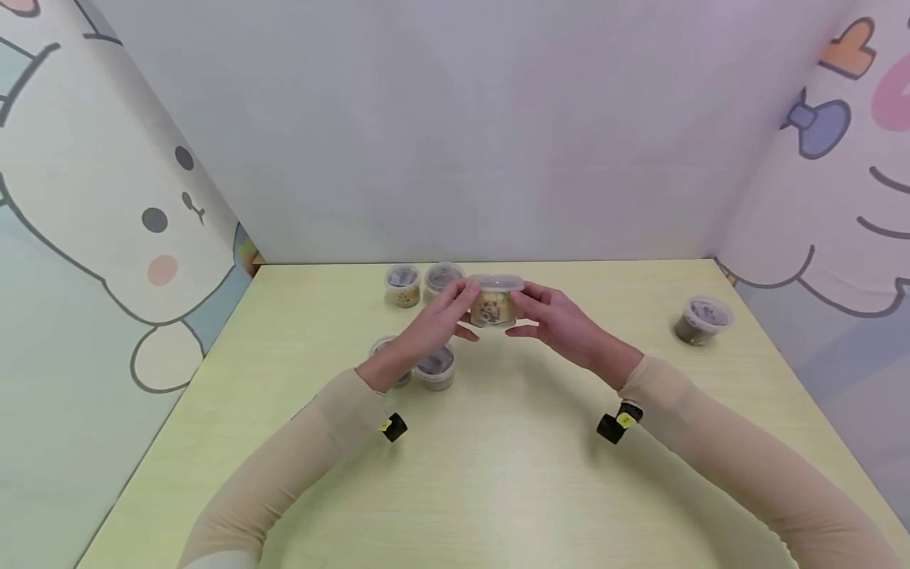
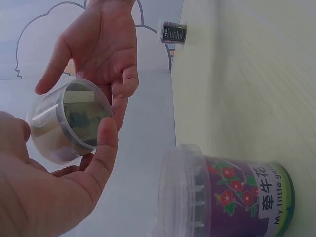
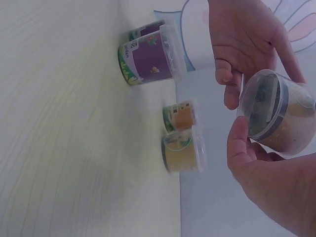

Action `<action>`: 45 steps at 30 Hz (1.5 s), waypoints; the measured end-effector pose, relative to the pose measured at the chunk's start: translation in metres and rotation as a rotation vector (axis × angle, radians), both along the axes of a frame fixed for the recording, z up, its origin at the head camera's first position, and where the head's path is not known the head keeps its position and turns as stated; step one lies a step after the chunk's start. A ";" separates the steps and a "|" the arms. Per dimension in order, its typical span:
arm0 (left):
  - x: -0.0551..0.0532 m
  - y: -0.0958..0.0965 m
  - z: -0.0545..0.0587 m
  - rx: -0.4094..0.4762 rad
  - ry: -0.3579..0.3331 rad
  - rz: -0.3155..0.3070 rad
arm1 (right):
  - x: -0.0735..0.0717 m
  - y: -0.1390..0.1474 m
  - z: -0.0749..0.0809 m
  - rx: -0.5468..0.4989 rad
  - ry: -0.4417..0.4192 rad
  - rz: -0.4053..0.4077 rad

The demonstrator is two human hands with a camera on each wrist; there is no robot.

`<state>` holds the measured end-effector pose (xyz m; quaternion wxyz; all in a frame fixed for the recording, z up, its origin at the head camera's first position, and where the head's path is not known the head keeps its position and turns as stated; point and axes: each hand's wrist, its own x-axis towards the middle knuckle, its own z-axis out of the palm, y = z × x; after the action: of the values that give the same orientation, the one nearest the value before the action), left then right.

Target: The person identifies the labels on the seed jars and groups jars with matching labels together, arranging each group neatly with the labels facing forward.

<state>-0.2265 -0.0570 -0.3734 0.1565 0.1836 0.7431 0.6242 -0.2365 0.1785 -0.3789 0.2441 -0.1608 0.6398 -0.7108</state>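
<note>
Above the back middle of the table, both hands hold a small lidded plastic tub [image 1: 494, 304] upright. Its clear lid [image 1: 498, 282] faces up, and a printed yellowish label shows on its side. My left hand [image 1: 442, 316] grips the tub's left side between thumb and fingers. On the opposite side my right hand [image 1: 550, 320] holds it the same way. In the left wrist view the tub [image 2: 47, 131] sits between both palms, with dark contents partly visible. The right wrist view shows the thumb of the right hand [image 3: 276, 182] against the tub's edge.
Two similar tubs, one of them a yellowish tub [image 1: 404, 288], stand at the back left. Nearer, a purple tub [image 2: 232, 197] with flowers stands beside another tub partly hidden by the left forearm. A dark tub [image 1: 702, 320] stands alone at the right. A wall [image 1: 455, 158] rises behind the table [image 1: 512, 474].
</note>
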 end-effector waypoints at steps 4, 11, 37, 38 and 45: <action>0.001 0.001 0.001 -0.004 0.003 -0.004 | 0.000 0.000 0.001 0.015 0.019 -0.001; 0.001 0.000 0.000 -0.022 -0.002 0.003 | -0.001 -0.001 0.002 0.025 0.016 -0.024; 0.000 -0.007 -0.003 -0.010 -0.026 0.023 | -0.005 -0.001 0.002 0.002 -0.036 0.002; 0.000 -0.007 -0.004 -0.012 -0.027 0.025 | -0.006 -0.001 0.002 0.003 -0.042 0.001; -0.001 -0.007 -0.003 -0.019 -0.031 0.036 | -0.007 -0.001 0.002 0.017 -0.051 0.004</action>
<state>-0.2274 -0.0639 -0.3762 0.1585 0.1592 0.7497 0.6225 -0.2438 0.1777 -0.3772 0.2630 -0.1421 0.6390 -0.7087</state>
